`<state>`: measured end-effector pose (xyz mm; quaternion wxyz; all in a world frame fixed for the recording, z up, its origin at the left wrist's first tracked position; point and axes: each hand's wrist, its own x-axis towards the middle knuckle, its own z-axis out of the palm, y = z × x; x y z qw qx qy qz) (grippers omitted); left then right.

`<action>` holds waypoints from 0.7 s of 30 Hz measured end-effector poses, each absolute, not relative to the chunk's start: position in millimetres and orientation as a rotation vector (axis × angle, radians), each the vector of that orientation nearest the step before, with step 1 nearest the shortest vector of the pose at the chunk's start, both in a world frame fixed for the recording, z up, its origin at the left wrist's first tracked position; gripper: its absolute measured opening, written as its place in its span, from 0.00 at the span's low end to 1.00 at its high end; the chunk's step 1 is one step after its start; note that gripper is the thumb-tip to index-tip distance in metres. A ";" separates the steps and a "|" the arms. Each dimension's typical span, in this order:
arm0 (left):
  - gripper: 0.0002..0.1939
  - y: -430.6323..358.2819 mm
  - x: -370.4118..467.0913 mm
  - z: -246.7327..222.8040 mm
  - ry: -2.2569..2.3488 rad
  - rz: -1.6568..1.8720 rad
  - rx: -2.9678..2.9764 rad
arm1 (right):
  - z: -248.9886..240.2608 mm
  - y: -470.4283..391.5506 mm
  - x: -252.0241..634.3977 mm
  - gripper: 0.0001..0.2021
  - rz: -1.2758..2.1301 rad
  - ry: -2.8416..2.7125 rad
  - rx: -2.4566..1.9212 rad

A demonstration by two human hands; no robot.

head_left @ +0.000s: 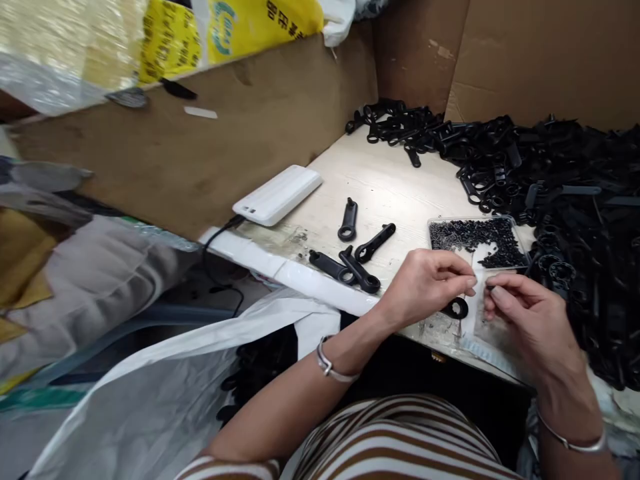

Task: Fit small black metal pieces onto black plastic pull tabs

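My left hand [433,283] is closed in a pinch near the table's front edge, thumb against forefinger; whatever is between the tips is too small to make out. Just below its fingers shows the ring end of a black plastic part [457,308]; I cannot tell whether the hand touches it. Facing it, my right hand [533,317] is pinched too, with a small dark bit at its fingertips that I cannot name. A gap separates the two hands. Behind them lies a shallow clear tray [520,250] of tiny black pieces, with a bare patch at its front.
Several black lever-like parts [349,220] lie left of my hands. A large heap of similar parts [550,167] fills the right and back. A white power bank [280,193] with a cable sits by the cardboard wall [210,153]. Below the edge hangs a white bag [165,373].
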<state>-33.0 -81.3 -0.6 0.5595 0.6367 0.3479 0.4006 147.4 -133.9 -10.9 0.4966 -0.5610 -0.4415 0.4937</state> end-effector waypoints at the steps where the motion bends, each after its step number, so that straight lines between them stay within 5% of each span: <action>1: 0.02 -85.6 -34.7 -2.7 0.792 0.930 1.339 | -10.6 -134.7 143.4 0.11 1.199 -1.063 -1.357; 6: 0.05 -98.6 -41.0 -9.3 0.759 0.977 1.172 | -6.6 -139.8 131.3 0.09 1.140 -1.088 -1.343; 21: 0.07 -105.3 -48.1 -4.9 0.931 1.158 1.939 | 4.5 -144.4 116.1 0.05 0.887 -1.324 -1.463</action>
